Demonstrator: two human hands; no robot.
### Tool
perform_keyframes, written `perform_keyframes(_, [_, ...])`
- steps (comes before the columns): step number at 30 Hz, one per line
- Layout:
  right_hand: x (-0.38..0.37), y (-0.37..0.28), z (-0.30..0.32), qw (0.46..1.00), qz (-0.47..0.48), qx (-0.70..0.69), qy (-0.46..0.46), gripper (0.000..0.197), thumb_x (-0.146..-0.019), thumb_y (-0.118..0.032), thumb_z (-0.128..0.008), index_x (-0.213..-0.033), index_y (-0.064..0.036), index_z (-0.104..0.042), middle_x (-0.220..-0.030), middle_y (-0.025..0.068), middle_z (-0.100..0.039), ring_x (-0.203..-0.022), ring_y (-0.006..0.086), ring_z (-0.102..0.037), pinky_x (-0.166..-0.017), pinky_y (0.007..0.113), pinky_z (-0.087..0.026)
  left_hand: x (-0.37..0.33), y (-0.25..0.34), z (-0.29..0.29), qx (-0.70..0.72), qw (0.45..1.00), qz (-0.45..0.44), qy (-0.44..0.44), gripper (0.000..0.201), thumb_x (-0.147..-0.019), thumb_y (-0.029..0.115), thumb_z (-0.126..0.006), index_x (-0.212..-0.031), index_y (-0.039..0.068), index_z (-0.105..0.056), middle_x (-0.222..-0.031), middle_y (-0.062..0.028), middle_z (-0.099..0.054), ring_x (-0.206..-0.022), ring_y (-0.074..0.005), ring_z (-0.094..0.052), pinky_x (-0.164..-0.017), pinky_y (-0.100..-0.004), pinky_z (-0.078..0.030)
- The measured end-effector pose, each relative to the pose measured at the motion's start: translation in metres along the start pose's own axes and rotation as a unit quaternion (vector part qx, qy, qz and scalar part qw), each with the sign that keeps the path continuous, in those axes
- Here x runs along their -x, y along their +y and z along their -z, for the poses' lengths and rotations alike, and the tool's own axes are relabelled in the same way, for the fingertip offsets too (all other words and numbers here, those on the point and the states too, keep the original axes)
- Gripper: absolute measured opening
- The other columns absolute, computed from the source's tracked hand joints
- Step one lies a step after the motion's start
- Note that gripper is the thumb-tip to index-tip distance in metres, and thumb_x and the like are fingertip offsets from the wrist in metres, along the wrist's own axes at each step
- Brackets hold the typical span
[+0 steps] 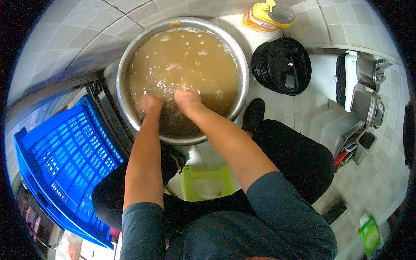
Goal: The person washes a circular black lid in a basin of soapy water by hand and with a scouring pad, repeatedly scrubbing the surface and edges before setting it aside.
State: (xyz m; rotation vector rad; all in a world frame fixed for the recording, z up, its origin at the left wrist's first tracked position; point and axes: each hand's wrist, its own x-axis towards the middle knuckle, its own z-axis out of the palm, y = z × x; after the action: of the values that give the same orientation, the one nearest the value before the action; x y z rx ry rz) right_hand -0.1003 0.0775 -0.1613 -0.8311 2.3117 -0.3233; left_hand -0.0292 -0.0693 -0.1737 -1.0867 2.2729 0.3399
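A large round metal basin (244,80) stands on the floor between my knees, filled with cloudy brown water (190,54). Bits of foam float on its surface. My left hand (151,103) reaches into the near part of the water, its fingers under the surface. Just to the right of it, my right hand (187,99) is also partly sunk, with small ripples around the knuckles. The murky water hides the fingers of both hands and anything they may touch or hold.
Left of the basin is a blue slatted plastic crate (73,156). Black stacked bowls (281,65) and a yellow-capped orange bottle (262,17) stand at the back right. Metal containers (363,104) line the right side. A green plastic stool (203,173) lies beneath me.
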Motion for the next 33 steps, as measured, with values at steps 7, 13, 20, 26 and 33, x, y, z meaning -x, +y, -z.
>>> perform_keyframes(7, [0.008,-0.004,0.009,1.0,-0.007,-0.003,-0.016,0.02,-0.081,-0.001,-0.055,-0.085,-0.0029,-0.074,-0.099,0.021,-0.071,-0.096,0.0346,-0.069,-0.081,0.044,-0.057,-0.047,-0.055,-0.086,0.057,0.993,0.103,-0.029,0.048,-0.089,0.035,-0.059,-0.121,0.0,-0.063,-0.123,-0.0204,-0.064,-0.114,-0.0369,-0.062,-0.098,-0.0452,-0.05])
perform_keyframes(13, [0.018,0.031,-0.007,0.999,-0.034,-0.038,-0.003,0.026,-0.083,-0.007,-0.056,-0.106,-0.002,-0.067,-0.104,0.0258,-0.068,-0.099,0.0376,-0.067,-0.086,0.047,-0.054,-0.058,-0.052,-0.114,-0.067,0.997,0.036,-0.029,0.04,-0.084,0.036,-0.066,-0.103,0.001,-0.07,-0.107,-0.0203,-0.07,-0.099,-0.0333,-0.069,-0.086,-0.042,-0.056])
perform_keyframes(20, [0.037,-0.007,0.031,0.978,-0.07,-0.137,0.141,0.037,-0.076,-0.018,-0.073,-0.105,0.0023,-0.059,-0.105,0.0259,-0.06,-0.112,0.0405,-0.057,-0.094,0.045,-0.049,0.022,-0.034,-0.011,0.259,0.952,0.108,0.123,0.047,-0.076,0.033,-0.07,-0.113,0.004,-0.065,-0.105,-0.0226,-0.069,-0.101,-0.042,-0.065,-0.088,-0.0507,-0.052])
perform_keyframes(26, [0.048,0.018,0.046,0.955,-0.025,-0.272,0.12,0.039,-0.071,-0.015,-0.073,-0.103,0.0015,-0.06,-0.106,0.0261,-0.062,-0.103,0.0404,-0.059,-0.089,0.044,-0.048,0.059,0.014,0.028,0.212,0.962,0.127,0.116,0.034,-0.075,0.02,-0.064,-0.104,0.004,-0.07,-0.106,-0.0225,-0.07,-0.101,-0.0401,-0.067,-0.091,-0.0459,-0.053])
perform_keyframes(33, [0.06,0.031,0.056,0.935,-0.067,-0.34,0.072,0.047,-0.075,-0.018,-0.074,-0.114,0.0002,-0.056,-0.101,0.0213,-0.065,-0.094,0.0336,-0.065,-0.084,0.042,-0.051,0.086,0.02,0.043,0.216,0.959,0.116,0.143,0.054,-0.072,0.024,-0.069,-0.118,-0.002,-0.061,-0.103,-0.0266,-0.069,-0.1,-0.0417,-0.067,-0.091,-0.0469,-0.053])
